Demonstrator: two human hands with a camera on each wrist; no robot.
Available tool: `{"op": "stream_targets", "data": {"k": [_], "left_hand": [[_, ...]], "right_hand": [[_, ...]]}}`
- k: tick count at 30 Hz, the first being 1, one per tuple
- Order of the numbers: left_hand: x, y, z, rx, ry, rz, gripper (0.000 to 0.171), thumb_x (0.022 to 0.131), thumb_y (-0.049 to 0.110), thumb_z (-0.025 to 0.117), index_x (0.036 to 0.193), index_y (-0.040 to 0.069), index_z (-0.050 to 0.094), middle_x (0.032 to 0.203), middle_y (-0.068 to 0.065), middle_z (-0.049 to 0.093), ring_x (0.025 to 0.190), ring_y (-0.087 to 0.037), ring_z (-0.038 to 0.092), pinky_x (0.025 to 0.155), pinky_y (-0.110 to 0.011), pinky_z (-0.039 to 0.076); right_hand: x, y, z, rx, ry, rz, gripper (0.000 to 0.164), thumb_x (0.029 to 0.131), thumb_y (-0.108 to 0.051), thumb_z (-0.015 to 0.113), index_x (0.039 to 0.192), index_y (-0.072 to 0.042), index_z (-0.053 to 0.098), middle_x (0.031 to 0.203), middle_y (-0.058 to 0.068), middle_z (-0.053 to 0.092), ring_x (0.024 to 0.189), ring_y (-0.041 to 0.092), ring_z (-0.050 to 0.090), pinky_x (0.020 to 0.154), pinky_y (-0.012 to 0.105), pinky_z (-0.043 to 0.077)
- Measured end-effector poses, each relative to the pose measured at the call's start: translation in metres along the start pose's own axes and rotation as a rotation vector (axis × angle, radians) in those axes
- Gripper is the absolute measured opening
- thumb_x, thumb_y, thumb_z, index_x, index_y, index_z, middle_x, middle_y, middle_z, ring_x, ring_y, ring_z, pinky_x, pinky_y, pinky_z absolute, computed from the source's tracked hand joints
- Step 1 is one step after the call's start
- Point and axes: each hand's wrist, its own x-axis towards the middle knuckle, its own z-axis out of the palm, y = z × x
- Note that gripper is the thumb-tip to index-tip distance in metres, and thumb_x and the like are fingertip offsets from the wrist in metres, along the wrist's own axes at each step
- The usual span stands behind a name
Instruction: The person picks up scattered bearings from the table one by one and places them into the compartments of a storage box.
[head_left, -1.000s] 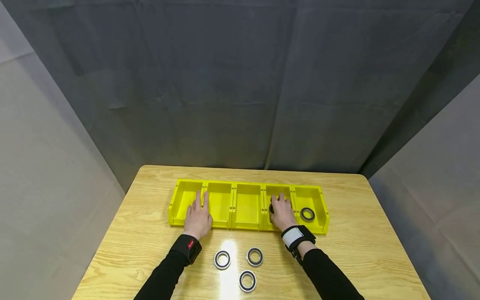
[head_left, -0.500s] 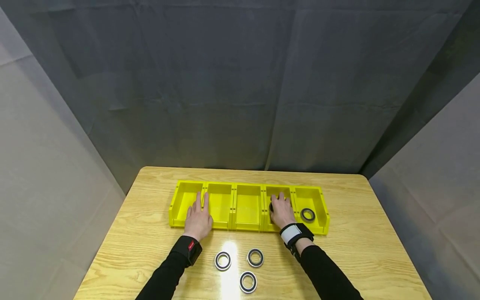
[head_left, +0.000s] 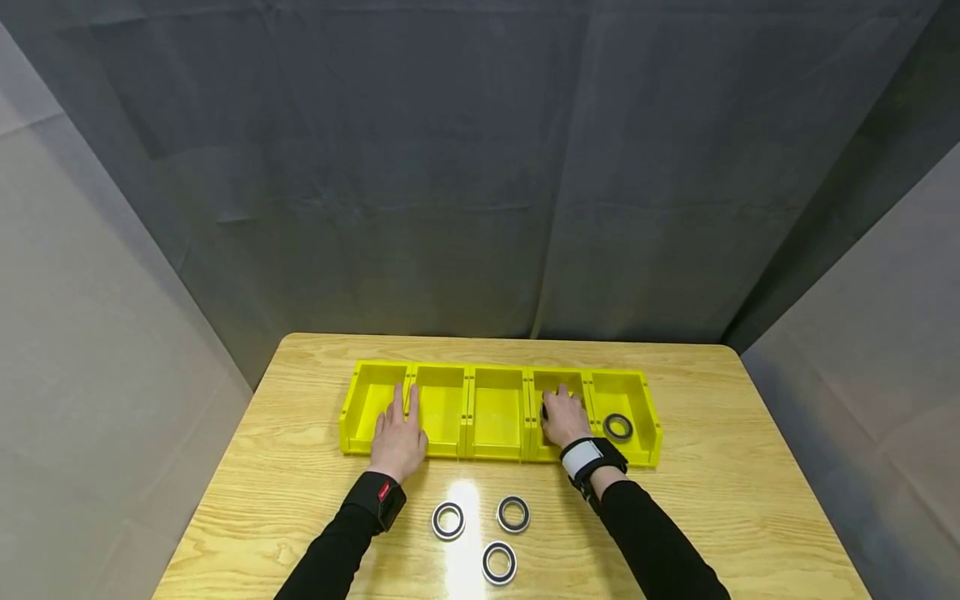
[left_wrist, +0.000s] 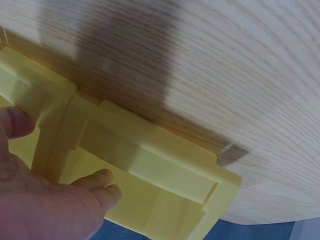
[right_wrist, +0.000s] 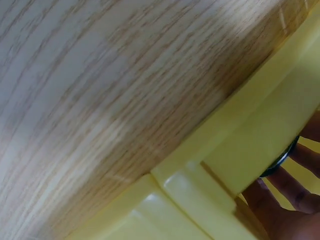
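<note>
A yellow bin row (head_left: 498,452), split into several compartments, lies on the table. My left hand (head_left: 398,443) rests over the divider between its two leftmost compartments, fingers straight and holding nothing. In the left wrist view, the left hand (left_wrist: 55,205) shows its fingers over the yellow wall. My right hand (head_left: 566,418) reaches into the second compartment from the right. Its fingers curl around a ball bearing (right_wrist: 280,161), mostly hidden by the hand and bin wall. Another bearing (head_left: 617,427) lies flat in the rightmost compartment.
Three more bearings lie on the wooden table (head_left: 262,500) in front of the bins: a left one (head_left: 448,521), a right one (head_left: 513,514) and a nearer one (head_left: 498,563). A grey curtain (head_left: 420,208) hangs behind the table.
The right wrist has shifted slightly forward, the hand staying in the same compartment with the bearing. The left hand keeps its place, and the loose bearings have not moved.
</note>
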Motion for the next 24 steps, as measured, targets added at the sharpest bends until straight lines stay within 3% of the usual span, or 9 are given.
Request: {"op": "stream_targets", "data": {"k": [10, 14, 18, 24], "left_hand": [[-0.002, 0.003, 0.0, -0.01, 0.028, 0.02, 0.074, 0.095, 0.009, 0.059, 0.158, 0.0, 0.022, 0.164, -0.029, 0.017, 0.136, -0.05, 0.044, 0.115, -0.065, 0.033], [-0.002, 0.002, 0.001, -0.004, 0.021, 0.017, 0.074, 0.095, 0.009, 0.058, 0.159, 0.0, 0.021, 0.164, -0.029, 0.018, 0.137, -0.049, 0.043, 0.115, -0.064, 0.033], [-0.002, 0.001, 0.001, -0.002, 0.021, 0.019, 0.074, 0.095, 0.009, 0.058, 0.158, 0.0, 0.022, 0.164, -0.03, 0.018, 0.137, -0.049, 0.043, 0.114, -0.065, 0.034], [-0.001, -0.001, -0.001, 0.002, 0.018, 0.027, 0.075, 0.095, 0.01, 0.058, 0.159, 0.0, 0.02, 0.164, -0.03, 0.017, 0.139, -0.049, 0.042, 0.115, -0.065, 0.033]], "right_hand": [[-0.001, 0.0, -0.003, -0.038, -0.057, 0.001, 0.018, 0.087, -0.008, 0.075, 0.104, -0.003, 0.071, 0.105, 0.021, 0.063, 0.09, 0.04, 0.062, 0.071, 0.051, 0.057], [-0.006, 0.001, -0.009, -0.008, -0.078, -0.054, 0.025, 0.089, -0.005, 0.071, 0.113, 0.001, 0.069, 0.111, 0.024, 0.065, 0.101, 0.043, 0.064, 0.085, 0.054, 0.056], [-0.016, 0.005, -0.021, 0.102, -0.054, -0.133, 0.037, 0.091, -0.003, 0.068, 0.127, 0.004, 0.064, 0.131, 0.029, 0.061, 0.122, 0.045, 0.059, 0.102, 0.055, 0.051], [-0.035, 0.017, -0.042, 0.329, 0.0, -0.136, 0.039, 0.096, -0.007, 0.062, 0.134, 0.002, 0.062, 0.148, 0.027, 0.05, 0.135, 0.047, 0.05, 0.108, 0.06, 0.046]]}}
